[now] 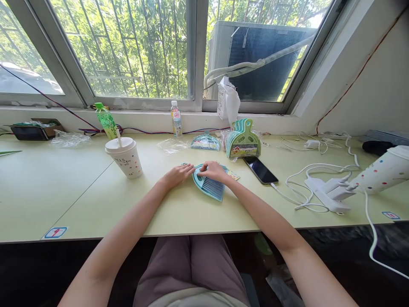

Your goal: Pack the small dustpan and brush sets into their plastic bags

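Note:
A teal mini dustpan lies on the table in front of me, with a small hand brush of grey-blue bristles set in it. My left hand is over the dustpan's handle end at the left, its fingers closed together there; the thumb is hidden. Thumb and fingertips of my right hand pinch at the brush's handle, which they mostly cover. A printed card sticks out beside my right wrist. Behind stand a packaged teal dustpan set and a stack of green dustpan sets.
At left stand a lidded paper cup with a straw and a green bottle. A small bottle is by the window. To the right lie a phone, a power strip with white cables and another cup.

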Demonstrator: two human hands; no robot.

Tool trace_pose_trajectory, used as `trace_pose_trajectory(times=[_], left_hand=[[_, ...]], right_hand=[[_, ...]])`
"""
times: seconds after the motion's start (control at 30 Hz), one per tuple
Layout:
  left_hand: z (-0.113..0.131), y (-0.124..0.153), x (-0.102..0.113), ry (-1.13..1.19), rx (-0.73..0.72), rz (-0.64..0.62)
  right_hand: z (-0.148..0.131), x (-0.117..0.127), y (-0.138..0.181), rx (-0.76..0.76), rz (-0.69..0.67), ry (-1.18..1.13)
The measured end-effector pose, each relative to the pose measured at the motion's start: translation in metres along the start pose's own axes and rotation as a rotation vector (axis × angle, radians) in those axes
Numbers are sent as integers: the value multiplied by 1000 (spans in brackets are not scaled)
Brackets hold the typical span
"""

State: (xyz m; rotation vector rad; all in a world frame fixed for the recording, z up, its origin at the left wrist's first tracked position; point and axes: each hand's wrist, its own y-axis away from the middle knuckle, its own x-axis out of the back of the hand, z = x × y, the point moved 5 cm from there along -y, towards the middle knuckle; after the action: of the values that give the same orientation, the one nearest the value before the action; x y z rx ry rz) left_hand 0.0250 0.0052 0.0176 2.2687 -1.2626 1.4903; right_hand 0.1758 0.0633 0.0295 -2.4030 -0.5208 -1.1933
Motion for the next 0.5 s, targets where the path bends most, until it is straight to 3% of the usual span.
trace_pose_trajectory(times=[0.2, 0.5], left_hand=[[-3, -1, -7, 65, 13, -59], [-5, 1, -9, 93, 26, -22]], right_hand=[[-4, 1, 1, -8, 6, 33], [-7, 1, 2, -3, -7, 100]])
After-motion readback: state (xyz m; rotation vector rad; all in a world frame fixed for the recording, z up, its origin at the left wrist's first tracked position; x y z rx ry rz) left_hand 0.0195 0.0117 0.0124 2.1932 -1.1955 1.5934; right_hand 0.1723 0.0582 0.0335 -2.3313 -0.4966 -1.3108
